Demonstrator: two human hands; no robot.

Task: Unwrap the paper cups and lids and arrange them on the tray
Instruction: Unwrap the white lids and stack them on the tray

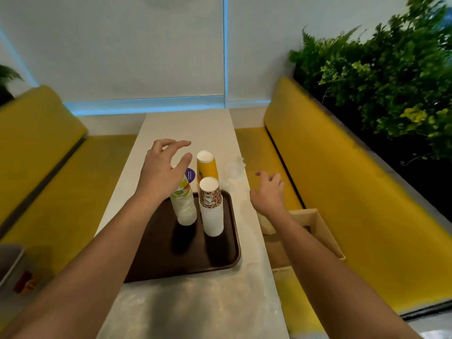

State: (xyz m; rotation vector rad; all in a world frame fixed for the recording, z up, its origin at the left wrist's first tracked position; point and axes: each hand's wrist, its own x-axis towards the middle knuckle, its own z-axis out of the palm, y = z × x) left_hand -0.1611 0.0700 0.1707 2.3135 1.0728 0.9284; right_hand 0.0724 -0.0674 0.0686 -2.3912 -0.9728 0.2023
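A dark brown tray (171, 255) lies on the white table. Three upside-down stacks of paper cups stand at its far end: a green-and-white fruit-print stack (184, 204), a leopard-print stack (211, 209), and behind them an orange stack (207, 167). My left hand (163, 167) hovers open just above the fruit-print stack, fingers spread, hiding its top. My right hand (269, 192) is open over the table's right edge, holding nothing. Clear plastic wrap or lids (234, 170) lie blurred on the table right of the orange stack.
An open cardboard box (315, 231) sits on the yellow bench seat (342, 192) to the right. Another yellow bench (36, 148) is on the left. Green plants (391, 81) stand behind the right bench. A grey object (14, 270) is at lower left.
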